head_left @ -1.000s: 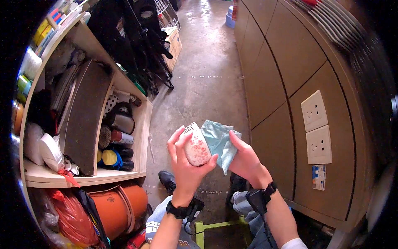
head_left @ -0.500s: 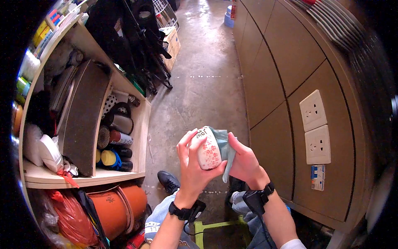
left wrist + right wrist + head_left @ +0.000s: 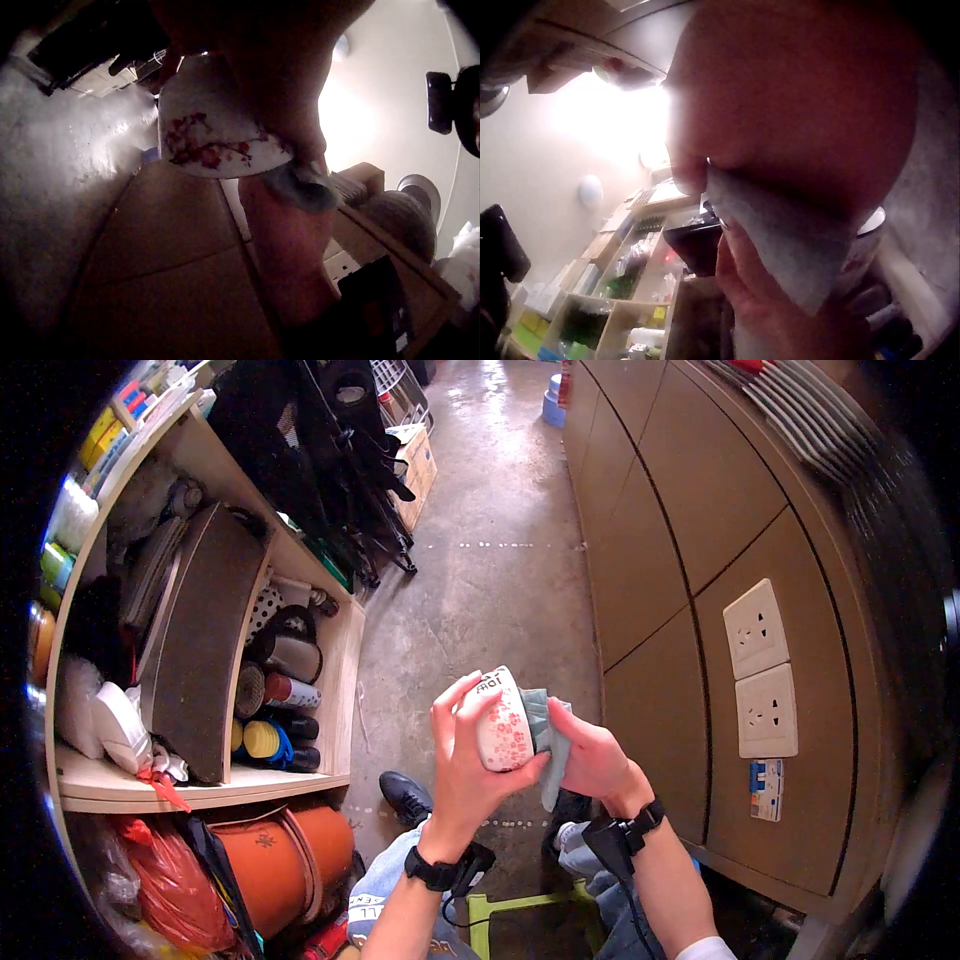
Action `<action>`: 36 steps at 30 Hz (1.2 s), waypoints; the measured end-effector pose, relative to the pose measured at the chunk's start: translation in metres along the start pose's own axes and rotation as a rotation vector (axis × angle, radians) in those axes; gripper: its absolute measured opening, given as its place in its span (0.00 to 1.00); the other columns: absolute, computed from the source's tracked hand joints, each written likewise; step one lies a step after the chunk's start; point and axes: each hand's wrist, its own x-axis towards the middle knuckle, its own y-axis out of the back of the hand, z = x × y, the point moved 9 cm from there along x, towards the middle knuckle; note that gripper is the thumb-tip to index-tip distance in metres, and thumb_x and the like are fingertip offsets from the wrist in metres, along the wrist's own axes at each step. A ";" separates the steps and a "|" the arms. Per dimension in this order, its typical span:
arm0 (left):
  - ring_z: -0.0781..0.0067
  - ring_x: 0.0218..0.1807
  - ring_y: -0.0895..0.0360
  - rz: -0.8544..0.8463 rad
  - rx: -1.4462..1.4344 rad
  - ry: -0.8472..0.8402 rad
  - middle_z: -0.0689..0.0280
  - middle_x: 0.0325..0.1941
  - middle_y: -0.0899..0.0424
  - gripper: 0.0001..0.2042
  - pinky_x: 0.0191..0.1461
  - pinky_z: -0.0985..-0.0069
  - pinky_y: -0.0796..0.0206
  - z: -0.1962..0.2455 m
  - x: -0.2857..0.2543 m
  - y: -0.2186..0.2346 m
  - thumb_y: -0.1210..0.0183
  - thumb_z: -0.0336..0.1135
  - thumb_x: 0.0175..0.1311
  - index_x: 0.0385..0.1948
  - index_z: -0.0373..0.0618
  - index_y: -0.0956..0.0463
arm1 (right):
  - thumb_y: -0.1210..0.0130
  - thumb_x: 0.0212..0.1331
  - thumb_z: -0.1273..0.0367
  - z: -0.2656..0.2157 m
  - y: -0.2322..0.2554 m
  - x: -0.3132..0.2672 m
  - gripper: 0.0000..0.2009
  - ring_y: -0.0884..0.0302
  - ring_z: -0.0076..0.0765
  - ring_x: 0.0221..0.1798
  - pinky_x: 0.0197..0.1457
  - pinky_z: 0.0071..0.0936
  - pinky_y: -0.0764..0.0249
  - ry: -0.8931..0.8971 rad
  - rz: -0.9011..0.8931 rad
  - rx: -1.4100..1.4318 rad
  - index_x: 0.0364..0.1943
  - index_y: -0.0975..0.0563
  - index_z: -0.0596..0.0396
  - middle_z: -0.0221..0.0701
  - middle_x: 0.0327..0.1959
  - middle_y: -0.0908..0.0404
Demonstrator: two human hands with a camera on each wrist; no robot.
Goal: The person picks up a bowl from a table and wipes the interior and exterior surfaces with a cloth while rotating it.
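A white cup-like vessel [image 3: 503, 725] with red blossoms and dark lettering is gripped by the left hand [image 3: 462, 760], fingers on its far side and thumb along its lower edge. Its blossoms also show on the vessel [image 3: 210, 142] in the left wrist view. The right hand [image 3: 597, 760] holds a pale blue-green cloth [image 3: 545, 735] against the vessel's right side, thumb on top. In the right wrist view the cloth [image 3: 780, 240] hangs below the palm. The vessel's opening is mostly hidden.
An open wooden shelf [image 3: 345, 690] with bottles stands at left, above an orange drum [image 3: 270, 870] and a red bag [image 3: 175, 880]. Brown cabinets [image 3: 650, 720] with wall sockets [image 3: 767, 710] line the right. A green stool frame [image 3: 480, 925] is below the hands.
The vessel has moved right and turned, and the right hand has brought the cloth from being spread beside it to bunched against its side. Both hands keep their hold.
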 end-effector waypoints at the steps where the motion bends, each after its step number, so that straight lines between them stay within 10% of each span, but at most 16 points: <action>1: 0.48 0.64 0.34 0.012 0.007 -0.002 0.52 0.64 0.36 0.40 0.65 0.56 0.36 0.000 0.000 0.001 0.24 0.39 0.37 0.58 0.49 0.33 | 0.63 0.76 0.52 0.001 0.003 -0.001 0.24 0.26 0.32 0.61 0.66 0.33 0.31 -0.017 0.024 -0.013 0.64 0.31 0.53 0.31 0.61 0.24; 17: 0.46 0.65 0.35 0.122 0.088 0.080 0.52 0.64 0.36 0.38 0.66 0.56 0.37 -0.007 0.002 0.015 0.23 0.40 0.41 0.58 0.48 0.33 | 0.59 0.74 0.52 -0.017 0.034 0.008 0.23 0.22 0.31 0.56 0.60 0.32 0.27 0.086 0.455 -0.142 0.59 0.27 0.54 0.30 0.56 0.20; 36: 0.45 0.68 0.39 -0.037 0.158 -0.055 0.53 0.65 0.37 0.40 0.69 0.53 0.42 0.003 -0.005 -0.010 0.22 0.43 0.36 0.58 0.50 0.31 | 0.60 0.75 0.54 -0.002 0.013 0.004 0.23 0.23 0.29 0.57 0.62 0.29 0.29 0.045 0.177 -0.030 0.63 0.30 0.53 0.30 0.57 0.22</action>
